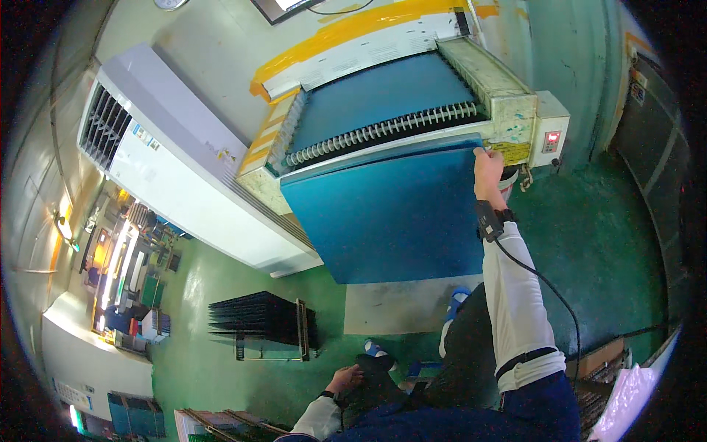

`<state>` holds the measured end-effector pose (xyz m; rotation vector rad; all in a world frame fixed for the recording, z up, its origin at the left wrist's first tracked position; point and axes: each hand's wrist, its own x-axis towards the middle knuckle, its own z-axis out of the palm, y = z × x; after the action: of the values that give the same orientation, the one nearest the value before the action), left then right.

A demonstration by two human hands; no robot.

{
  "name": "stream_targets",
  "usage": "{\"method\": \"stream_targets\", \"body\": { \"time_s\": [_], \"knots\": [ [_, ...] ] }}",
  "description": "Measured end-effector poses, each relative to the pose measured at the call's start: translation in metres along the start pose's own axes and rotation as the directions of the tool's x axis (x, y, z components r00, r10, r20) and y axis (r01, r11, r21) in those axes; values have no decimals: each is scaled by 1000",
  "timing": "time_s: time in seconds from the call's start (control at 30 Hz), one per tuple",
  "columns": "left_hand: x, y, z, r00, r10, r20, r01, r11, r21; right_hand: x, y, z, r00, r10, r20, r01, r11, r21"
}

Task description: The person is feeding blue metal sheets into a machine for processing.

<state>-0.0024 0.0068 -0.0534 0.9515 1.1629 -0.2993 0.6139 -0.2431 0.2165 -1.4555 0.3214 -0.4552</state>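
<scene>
My right hand (pixel 488 175) grips a large blue flat panel (pixel 390 214) by its upper right corner, fingers closed over the edge. The panel hangs tilted in front of a pale machine (pixel 512 110), and another blue edge shows just behind its top. Inside the machine lies a blue flat surface (pixel 368 92), with a row of white rings (pixel 383 132) along its near side. Low by my leg, my left hand (pixel 345 381) is loosely bent, fingers a little apart, with nothing visible in it.
A tall white air conditioner (pixel 199 177) stands left of the machine. A rack of dark panels (pixel 261 324) is on the green floor. The machine's control box (pixel 549 132) is at the right. A cable (pixel 549 283) hangs from my right wrist. Racks stand low at both sides.
</scene>
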Motion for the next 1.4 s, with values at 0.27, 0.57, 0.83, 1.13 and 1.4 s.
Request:
{"method": "stream_targets", "body": {
  "time_s": [0.27, 0.57, 0.83, 1.13, 1.4],
  "knots": [
    [20, -15, -20, 996, 3, 89, 7, 993, -114, 7, 10, 1, 994, 86, 70, -86, 996, -5],
    [18, -8, -7, 1000, -8, -4, 8, 1000, -11, 14, -1, -5, 981, 165, 104, -148, 977, -155],
    [-1, -4, -8, 1000, 1, 29, 0, 1000, -29, 3, -24, -6, 983, 109, 148, -66, 960, -272],
    [-5, -6, -3, 999, 51, -1, -51, 997, -50, 18, 2, 3, 980, 80, 181, -47, 982, -181],
    [-16, 4, 12, 997, 57, 54, -59, 997, 42, -21, -80, -34, 784, -69, 618, 511, 637, -577]
  ]
}}
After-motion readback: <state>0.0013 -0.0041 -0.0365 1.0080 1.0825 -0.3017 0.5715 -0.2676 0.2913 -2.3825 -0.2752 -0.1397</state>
